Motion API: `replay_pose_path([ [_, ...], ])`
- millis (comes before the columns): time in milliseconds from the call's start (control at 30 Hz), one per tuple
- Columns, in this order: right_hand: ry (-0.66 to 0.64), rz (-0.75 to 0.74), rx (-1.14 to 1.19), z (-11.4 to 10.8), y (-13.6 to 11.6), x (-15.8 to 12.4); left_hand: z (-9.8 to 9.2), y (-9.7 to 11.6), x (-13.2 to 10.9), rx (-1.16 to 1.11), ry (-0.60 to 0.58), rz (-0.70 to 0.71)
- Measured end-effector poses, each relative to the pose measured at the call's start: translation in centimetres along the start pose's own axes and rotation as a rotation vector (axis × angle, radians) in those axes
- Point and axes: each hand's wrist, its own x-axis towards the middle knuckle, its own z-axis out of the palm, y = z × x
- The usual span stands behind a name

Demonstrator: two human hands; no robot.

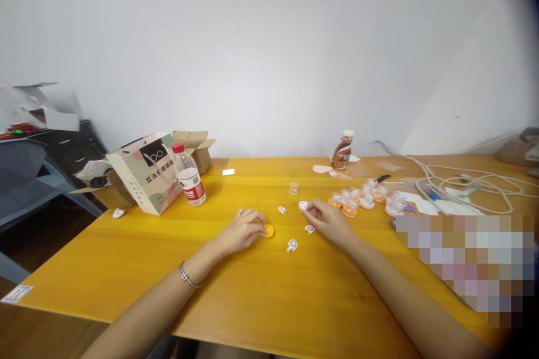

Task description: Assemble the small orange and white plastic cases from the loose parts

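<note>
On the table's middle, my left hand (246, 230) has its fingertips closed on the edge of a small round orange disc (270, 230). My right hand (326, 217) pinches a small white round piece (302, 205) between thumb and fingers. Around the two hands lie flat white pieces with cut-out holes: one white cut-out piece (282, 210) further back, another white piece (310, 229) just below my right fingers, and a third white piece (292, 245) nearer to me. A clear round cup-like part (293, 188) stands behind them.
Several clear-topped orange-based parts (351, 202) cluster to the right, before white cables (438, 171). A brown drink bottle (342, 151) stands at the back. Leftward are a water bottle (189, 179), a paper bag (149, 179) and a cardboard box (200, 148). The right front is pixelated.
</note>
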Motion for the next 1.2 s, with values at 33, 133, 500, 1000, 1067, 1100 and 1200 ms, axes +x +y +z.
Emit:
replay_pose_path([
  [33,-0.006,-0.003,0.002,0.0,0.0,0.0,0.1,-0.1,0.1,-0.006,0.001,-0.009],
  [133,-0.033,-0.01,0.021,0.2,-0.2,-0.1,-0.1,-0.9,-0.1,-0.036,0.035,-0.068],
  [500,-0.263,-0.33,0.037,3.4,-5.6,-2.0,-0.1,-6.2,-1.3,0.023,0.062,-0.354],
  [1000,-0.408,-0.318,-0.014,4.4,-5.9,-2.8,1.7,-4.9,1.3,0.101,0.041,-0.384],
  [1067,-0.411,-0.314,-0.012,4.4,-5.9,-2.8,1.6,-5.1,2.0,0.124,0.019,-0.371],
  [1100,-0.411,-0.311,-0.008,4.3,-5.9,-2.8,1.6,-5.1,2.3,0.134,0.016,-0.366],
  [1200,-0.4,-0.303,0.009,4.3,-5.9,-2.9,1.5,-4.5,2.5,0.145,0.025,-0.359],
])
